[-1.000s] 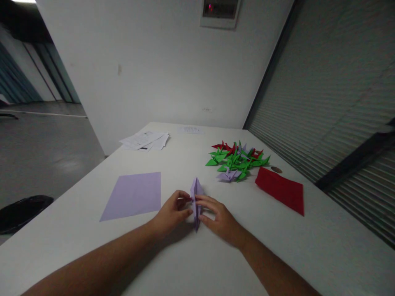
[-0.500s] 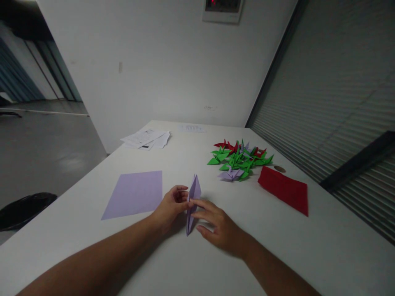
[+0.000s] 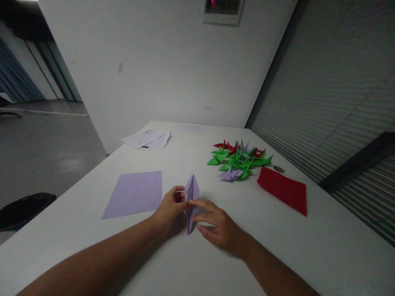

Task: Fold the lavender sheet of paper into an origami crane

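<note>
A narrow, diamond-shaped folded origami paper (image 3: pixel 192 190) in light purple stands on end between my hands, its pointed tips up and down. My left hand (image 3: pixel 171 205) grips it at the middle from the left, thumb in front and fingers curled behind. From the right, my right hand (image 3: pixel 217 226) touches its front with the index fingertip, the other fingers spread and the thumb apart from the paper. Left of my hands, a flat purple paper sheet (image 3: pixel 135 193) lies on the white table (image 3: pixel 185 267).
Several green, red and purple paper cranes (image 3: pixel 237 160) lie heaped at the back right. Nearer are a red paper stack (image 3: pixel 284 189) and a small round brown object (image 3: pixel 279 169). Printed papers (image 3: pixel 146 139) lie at the back left; a black-lined bin (image 3: pixel 26 209) stands beside the table.
The folded purple paper has turned slightly and its upper flaps have spread, showing a centre crease. Both hands stay almost in place.
</note>
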A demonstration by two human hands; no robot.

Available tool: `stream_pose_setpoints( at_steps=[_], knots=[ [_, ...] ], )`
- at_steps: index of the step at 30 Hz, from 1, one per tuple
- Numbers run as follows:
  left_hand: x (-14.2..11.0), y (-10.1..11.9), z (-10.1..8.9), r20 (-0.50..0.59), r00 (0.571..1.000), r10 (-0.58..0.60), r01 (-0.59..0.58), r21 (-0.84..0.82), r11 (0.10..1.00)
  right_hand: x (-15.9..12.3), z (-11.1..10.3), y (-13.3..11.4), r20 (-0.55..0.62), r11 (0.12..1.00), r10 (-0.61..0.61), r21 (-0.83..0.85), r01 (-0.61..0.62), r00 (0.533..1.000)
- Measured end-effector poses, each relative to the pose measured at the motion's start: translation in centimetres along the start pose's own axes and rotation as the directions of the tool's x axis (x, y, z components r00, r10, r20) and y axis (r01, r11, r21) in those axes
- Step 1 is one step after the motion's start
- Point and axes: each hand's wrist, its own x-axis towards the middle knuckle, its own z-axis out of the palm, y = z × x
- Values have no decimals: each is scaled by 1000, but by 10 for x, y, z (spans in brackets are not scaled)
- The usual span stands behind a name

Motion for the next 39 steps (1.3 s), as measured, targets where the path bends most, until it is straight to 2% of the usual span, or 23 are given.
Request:
stream_pose_setpoints(
  at_steps=[4,7,9,11,13,16,19,23,28,30,34,39],
  knots=[
    [0,-1,-1,33,999,-11,13,-51,999,0,3,1,-47,998,-49,30,51,998],
    [-1,-1,-1,15,1000,4,-3,-91,996,-1,6,8,-203,996,-58,55,70,977],
    [-2,0,0,-12,999,29,-30,-76,997,-1,9,14,-351,996,23,91,9,936],
    [-2,0,2,-19,999,50,-50,-21,999,-1,12,21,-435,974,167,214,-79,885],
    [-3,0,4,-11,998,55,-55,29,998,0,16,26,-393,913,319,373,-167,862],
    [-4,2,7,-8,999,52,-52,36,998,3,20,29,-291,818,447,515,-255,846],
    [-5,3,8,-7,999,48,-48,29,998,8,22,25,-221,761,502,571,-306,836],
    [-4,4,7,-27,999,42,-41,41,998,13,21,19,-182,728,550,583,-361,815],
    [-5,3,7,-42,999,25,-23,44,999,17,24,16,-143,668,628,603,-436,765],
    [-6,2,7,-25,1000,0,1,41,999,20,27,16,-153,671,642,586,-454,752],
    [-7,0,5,15,998,-59,60,-31,998,28,30,11,-206,730,624,496,-470,754],
    [-8,4,4,-38,998,-56,55,-41,998,37,31,5,-300,775,615,399,-490,729]
  ],
)
